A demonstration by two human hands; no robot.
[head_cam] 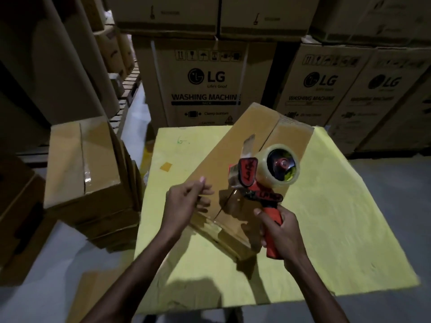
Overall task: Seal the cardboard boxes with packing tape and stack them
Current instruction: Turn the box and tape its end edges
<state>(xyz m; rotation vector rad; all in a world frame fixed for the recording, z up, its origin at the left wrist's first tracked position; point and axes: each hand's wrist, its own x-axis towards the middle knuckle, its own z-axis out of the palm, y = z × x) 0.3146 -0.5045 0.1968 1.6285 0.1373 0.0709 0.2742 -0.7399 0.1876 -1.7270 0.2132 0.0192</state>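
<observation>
A long cardboard box (235,145) lies diagonally on the yellow table (338,217), with clear tape over its centre seam and both ends. My right hand (279,231) grips the orange handle of a tape dispenser (261,178) held above the box's near half. A roll of clear tape (278,165) sits on the dispenser, and a loose tape end sticks up from its front. My left hand (186,201) hovers at the box's left edge with fingers loosely curled, holding nothing that I can see.
A stack of taped cardboard boxes (86,169) stands left of the table. Large LG washing machine cartons (205,82) wall off the back and right. More cartons fill the left side. A flat cardboard piece (93,292) lies on the grey floor near the table's front left.
</observation>
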